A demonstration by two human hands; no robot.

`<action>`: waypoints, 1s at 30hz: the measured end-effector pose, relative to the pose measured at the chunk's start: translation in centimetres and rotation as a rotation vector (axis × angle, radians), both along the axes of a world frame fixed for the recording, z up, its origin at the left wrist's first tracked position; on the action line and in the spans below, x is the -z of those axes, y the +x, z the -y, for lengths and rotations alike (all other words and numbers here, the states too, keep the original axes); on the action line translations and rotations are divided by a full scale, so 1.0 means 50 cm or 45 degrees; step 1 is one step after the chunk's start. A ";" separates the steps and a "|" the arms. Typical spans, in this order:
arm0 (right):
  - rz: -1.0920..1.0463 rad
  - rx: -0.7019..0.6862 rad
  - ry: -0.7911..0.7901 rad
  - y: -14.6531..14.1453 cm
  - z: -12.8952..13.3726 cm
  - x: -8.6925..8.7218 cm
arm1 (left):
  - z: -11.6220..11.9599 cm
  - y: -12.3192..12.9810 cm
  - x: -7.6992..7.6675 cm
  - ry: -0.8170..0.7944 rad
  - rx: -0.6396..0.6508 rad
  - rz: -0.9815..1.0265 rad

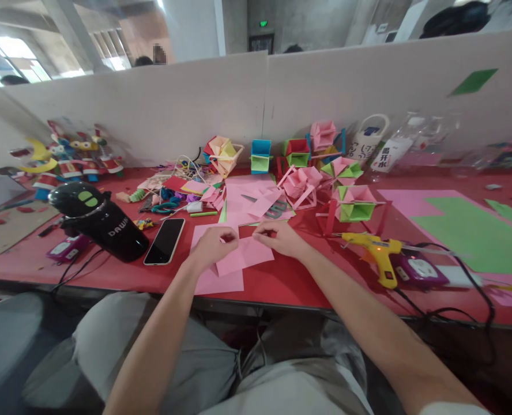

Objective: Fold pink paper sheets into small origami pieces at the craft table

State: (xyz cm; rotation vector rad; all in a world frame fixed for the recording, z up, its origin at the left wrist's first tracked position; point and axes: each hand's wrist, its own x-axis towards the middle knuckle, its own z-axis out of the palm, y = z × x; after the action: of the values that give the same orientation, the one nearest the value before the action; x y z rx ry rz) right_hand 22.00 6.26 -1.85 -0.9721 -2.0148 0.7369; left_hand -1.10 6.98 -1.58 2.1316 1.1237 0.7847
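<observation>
Both hands work at a piece of pink paper [249, 257] that has a crease near its left part. My left hand [215, 246] has its thumb and fingers closed on the paper's left upper edge. On the other side, my right hand [282, 238] pinches the upper right edge, its fingers curled. Under the piece lies a larger pink sheet [221, 283], partly hidden by it and by my left hand. Just beyond my hands, grey scissors [275, 208] rest among more pink sheets [238, 199], partly covered by a pink piece.
A black tumbler [102, 225] and a phone [165, 242] stand and lie left. At right are a yellow glue gun [379, 253] with a cord, and green paper [467, 230]. Folded paper wheels [354, 203], plastic bottles [396, 147] and figurines [83, 153] line the white partition [152, 109].
</observation>
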 end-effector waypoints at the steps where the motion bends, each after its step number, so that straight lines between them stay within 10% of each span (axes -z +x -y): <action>1: -0.005 0.005 0.001 0.001 0.000 -0.002 | 0.000 -0.002 -0.001 -0.009 -0.007 -0.001; 23: -0.126 0.261 0.023 0.048 -0.018 -0.022 | -0.024 -0.096 -0.027 0.069 -0.383 -0.137; 30: -0.088 0.141 -0.024 0.028 -0.014 -0.013 | 0.001 -0.041 -0.035 0.249 -0.166 0.053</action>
State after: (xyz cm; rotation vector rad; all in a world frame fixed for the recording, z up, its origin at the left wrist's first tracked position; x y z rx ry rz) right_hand 23.42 6.97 -1.19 -1.0466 -1.8818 0.7203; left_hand -3.13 6.93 0.16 2.2059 1.2167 1.0313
